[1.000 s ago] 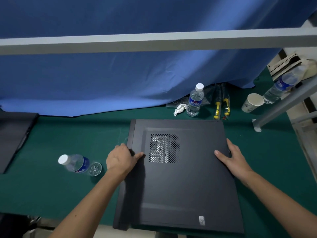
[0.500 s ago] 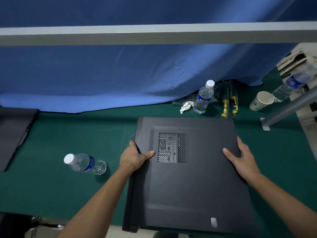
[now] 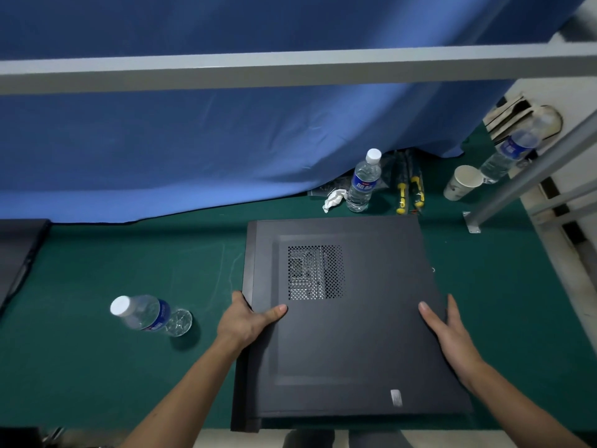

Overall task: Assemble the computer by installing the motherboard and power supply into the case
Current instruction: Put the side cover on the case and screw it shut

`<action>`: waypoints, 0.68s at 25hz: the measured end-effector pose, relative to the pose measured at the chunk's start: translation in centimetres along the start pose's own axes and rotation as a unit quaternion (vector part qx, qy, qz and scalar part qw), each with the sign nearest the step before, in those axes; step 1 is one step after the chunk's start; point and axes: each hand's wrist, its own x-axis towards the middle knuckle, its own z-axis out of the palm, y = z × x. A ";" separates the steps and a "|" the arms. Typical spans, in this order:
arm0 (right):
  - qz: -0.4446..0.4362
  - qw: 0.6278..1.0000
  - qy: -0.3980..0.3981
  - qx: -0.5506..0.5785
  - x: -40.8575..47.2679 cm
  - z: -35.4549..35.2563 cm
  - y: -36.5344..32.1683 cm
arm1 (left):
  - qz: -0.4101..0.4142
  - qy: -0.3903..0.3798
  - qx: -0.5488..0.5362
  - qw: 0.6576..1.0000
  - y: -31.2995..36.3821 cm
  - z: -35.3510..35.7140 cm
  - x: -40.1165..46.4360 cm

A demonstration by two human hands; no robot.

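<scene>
A black computer case [image 3: 349, 344] lies flat on its side on the green table [image 3: 113, 367], its closed side panel facing up with a perforated vent near the top left. My left hand [image 3: 248, 321] grips the case's left edge, thumb on top and fingers curled round the side. My right hand [image 3: 452, 334] holds the right edge, thumb resting on the panel and fingers down the side. The inside of the case is hidden apart from a glimpse through the vent. No motherboard or power supply shows.
A water bottle [image 3: 148, 315] lies on its side left of the case. Behind the case stand an upright bottle [image 3: 363, 181], crumpled tissue [image 3: 332, 200], yellow-handled screwdrivers [image 3: 410, 190] and a paper cup [image 3: 460, 182]. A dark panel [image 3: 16, 253] sits at far left. A metal frame leg [image 3: 504, 195] stands right.
The case sits slightly further right in view and both hands have slid along its edges toward me, keeping their hold on the left and right sides.
</scene>
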 end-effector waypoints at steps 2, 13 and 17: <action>-0.012 1.000 0.001 -0.009 0.1 0.5 -0.1 | 0.009 0.006 -0.013 1.000 -0.2 0.0 0.1; -0.059 0.996 0.020 -0.061 -0.4 0.2 1.6 | -0.002 -0.003 -0.090 0.996 -2.4 0.6 -1.7; -0.100 0.990 0.038 -0.095 0.2 0.6 1.8 | 0.004 0.017 -0.086 0.996 -2.5 0.6 -1.4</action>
